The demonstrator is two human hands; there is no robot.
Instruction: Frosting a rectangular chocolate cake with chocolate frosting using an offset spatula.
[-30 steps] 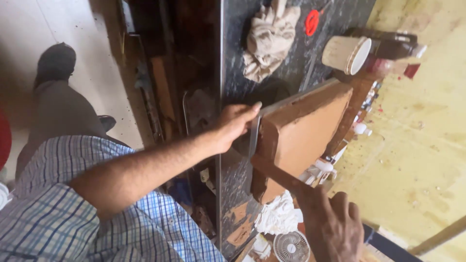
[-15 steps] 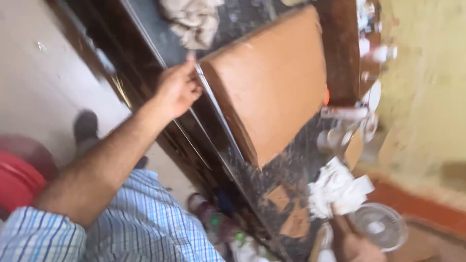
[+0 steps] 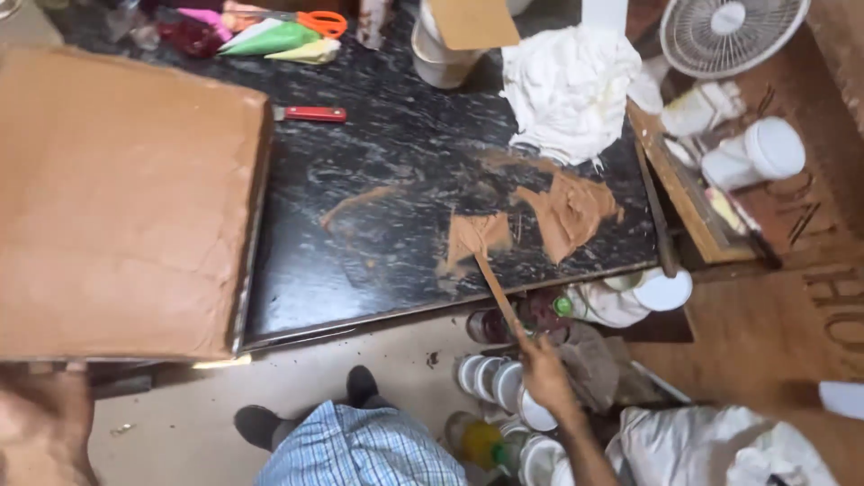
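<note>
Your right hand [image 3: 543,373] clenches the spatula [image 3: 498,297] handle; its blade tip rests on the brown smear [image 3: 474,236] ahead. Keep the blade flat against the black counter [image 3: 396,171]. Your left hand [image 3: 40,427], low beside the frosted slab [image 3: 121,202], grip undeterminable.

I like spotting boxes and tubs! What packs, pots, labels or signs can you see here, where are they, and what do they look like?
White tub: back of the black counter, round, a brown card over it.
White jars: right side shelf, lying down, round.
Yellow bottle: floor by the shoes, green cap.
Big dark letters: on the brown surface at far right.
No screens in view.
</note>
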